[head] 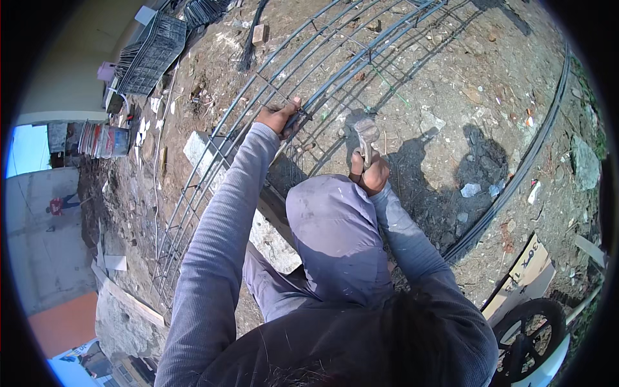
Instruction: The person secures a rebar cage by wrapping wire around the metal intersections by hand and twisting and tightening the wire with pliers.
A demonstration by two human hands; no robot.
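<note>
A long rebar cage (285,72) of thin steel bars and square stirrups runs from the top of the view down to the lower left. My left hand (280,118) grips it at a bar beside a stirrup, fingers curled around the steel. To the right and just beyond my knee, my right hand (371,173) is closed around the handles of a worn metal hand tool (367,131). Its broad, rounded head looks like that of end-cutting pincers and is apart from the cage. Under the cage lies a pale concrete block (273,242), partly hidden by my left arm and leg.
Stacked steel stirrups (154,53) and a dark wire bundle (249,46) lie at upper left, near a small wood block (259,35). Long bars (512,179) curve along the right. A marked board (522,275) and wheel (524,334) sit lower right. A person (58,205) stands far left.
</note>
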